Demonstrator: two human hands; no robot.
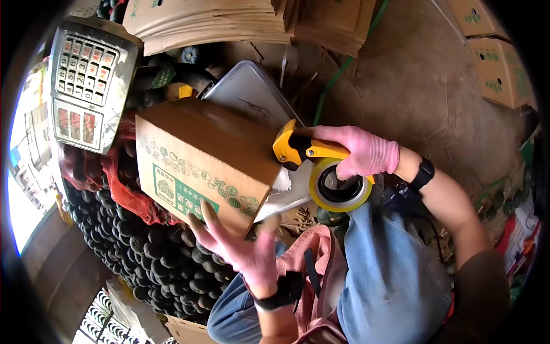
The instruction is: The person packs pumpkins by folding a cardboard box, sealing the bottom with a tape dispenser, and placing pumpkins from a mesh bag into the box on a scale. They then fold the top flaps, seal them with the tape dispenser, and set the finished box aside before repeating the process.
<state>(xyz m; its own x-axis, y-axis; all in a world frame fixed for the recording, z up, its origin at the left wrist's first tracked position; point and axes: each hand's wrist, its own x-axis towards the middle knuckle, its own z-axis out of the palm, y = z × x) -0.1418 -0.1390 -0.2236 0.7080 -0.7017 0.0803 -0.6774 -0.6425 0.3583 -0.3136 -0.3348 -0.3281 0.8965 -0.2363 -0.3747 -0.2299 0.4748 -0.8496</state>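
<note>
A brown cardboard box (200, 155) with green printing sits tilted on the metal platform of a scale (255, 94). My left hand (240, 246), in a pink glove, is spread with its fingertips at the printed side of the box; the thumb is blurred. My right hand (358, 152), also gloved in pink, grips a yellow and black tape dispenser (327, 150). A roll of tape (342, 186) sits in the dispenser below the fingers. The dispenser's head is close to the right end of the box.
The scale's keypad display (86, 86) stands at the upper left. Flattened cardboard (212, 23) is stacked at the top. Many dark green squashes (154, 258) and a red net bag (129, 198) lie left. More boxes (498, 71) stand upper right. A green strap (334, 80) crosses the floor.
</note>
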